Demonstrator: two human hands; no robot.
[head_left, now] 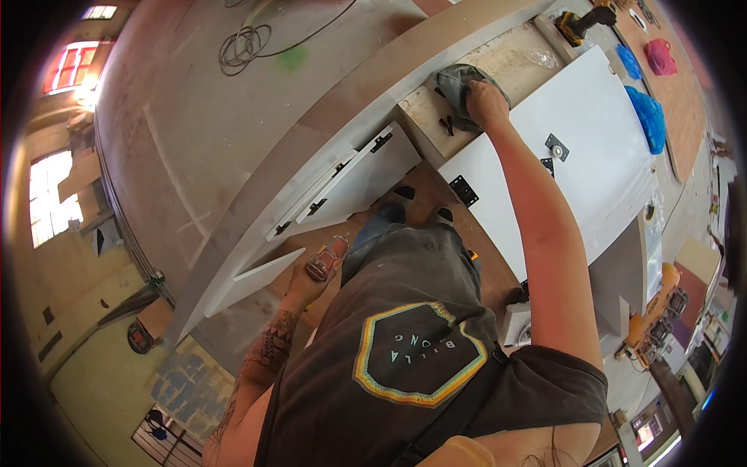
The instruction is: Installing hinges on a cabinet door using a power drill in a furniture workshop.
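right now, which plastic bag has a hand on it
The grey-green bag, touched by the right hand; the two blue bags and the pink bag lie farther right, untouched.

Dark short-sleeved T-shirt (331, 381) with 1 yellow-edged hexagonal print (420, 354), dark tattoos (274, 336) on left forearm (261, 362)

Floor (171, 117) was grey and pretty scuffed, with a green patch (292, 57) on it, windows (54, 196) on the left were totally blown out with daylight, wall (58, 284) around them looked kinda yellowish
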